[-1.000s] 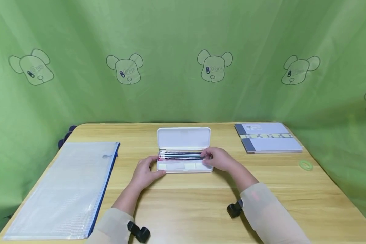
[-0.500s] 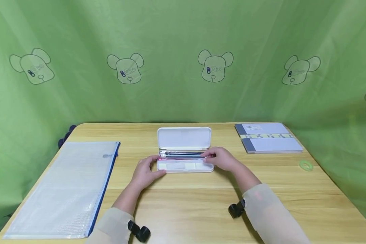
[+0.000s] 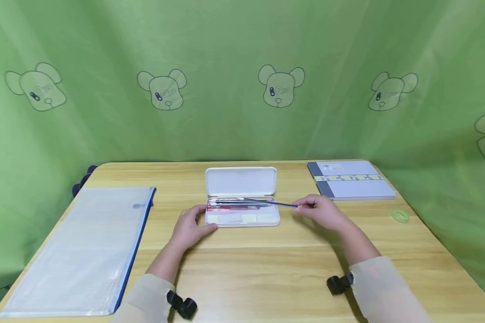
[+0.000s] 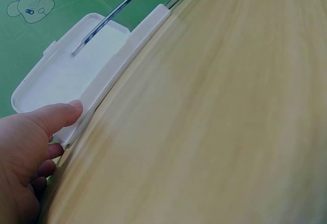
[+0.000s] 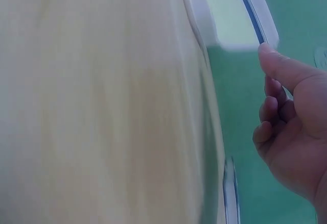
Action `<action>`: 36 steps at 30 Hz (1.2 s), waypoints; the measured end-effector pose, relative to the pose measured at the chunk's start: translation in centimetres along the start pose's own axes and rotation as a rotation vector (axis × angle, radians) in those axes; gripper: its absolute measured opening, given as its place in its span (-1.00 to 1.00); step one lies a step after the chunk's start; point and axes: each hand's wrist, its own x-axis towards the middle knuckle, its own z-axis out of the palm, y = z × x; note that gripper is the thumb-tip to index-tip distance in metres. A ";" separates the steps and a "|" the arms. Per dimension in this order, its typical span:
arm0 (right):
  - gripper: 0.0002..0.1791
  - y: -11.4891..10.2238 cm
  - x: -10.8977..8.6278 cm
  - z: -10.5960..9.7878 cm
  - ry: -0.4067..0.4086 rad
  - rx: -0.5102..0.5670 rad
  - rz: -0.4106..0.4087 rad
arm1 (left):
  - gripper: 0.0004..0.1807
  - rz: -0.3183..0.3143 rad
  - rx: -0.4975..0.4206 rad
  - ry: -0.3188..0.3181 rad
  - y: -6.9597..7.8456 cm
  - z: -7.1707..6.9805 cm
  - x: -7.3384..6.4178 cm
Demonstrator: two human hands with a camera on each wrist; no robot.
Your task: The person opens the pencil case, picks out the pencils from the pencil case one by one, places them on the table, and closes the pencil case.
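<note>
A white pencil case lies with its lid raised at the middle of the table. My left hand grips the case's left end, thumb on the front edge and the other fingers round the side. My right hand, right of the case, pinches one end of a slim dark pencil with light stripes. The pencil slants up to the left, its silvery far end over the case, as the left wrist view shows. Inside, several dark pencils and a red pen lie along the back, with white pieces in front.
A clear zip folder with a blue edge lies at the left. White-and-grey notebooks with a patterned band are at the back right, and a green ring sits near the right edge. A green curtain hangs behind.
My right hand has moved right, out of the case, drawing the dark pencil with it. The red pen in the case shows more fully. My left hand has kept its hold.
</note>
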 end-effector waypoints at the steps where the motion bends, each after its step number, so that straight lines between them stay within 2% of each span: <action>1: -0.69 0.4 -0.4 -0.4 0.013 -0.010 0.005 | -0.25 0.000 -0.001 -0.001 0.0 0.0 0.0; 8: -0.65 3.3 -3.0 -3.2 0.076 -0.058 0.075 | -0.25 -0.002 0.000 -0.007 0.1 -0.1 -0.1; 20: -0.45 8.0 -6.5 -6.7 0.098 -0.127 0.221 | -0.25 -0.008 0.002 -0.010 -0.1 0.0 0.0; 23: -0.43 9.3 -6.9 -7.1 0.092 -0.126 0.243 | -0.26 0.005 0.004 -0.005 0.0 0.0 0.0; 27: -0.47 10.4 -6.9 -7.2 0.089 -0.134 0.228 | -0.27 0.009 0.002 -0.003 0.0 -0.1 -0.1; 36: -0.48 11.3 -6.4 -7.6 0.050 -0.175 0.240 | -0.26 0.010 0.010 -0.003 0.0 0.1 -0.2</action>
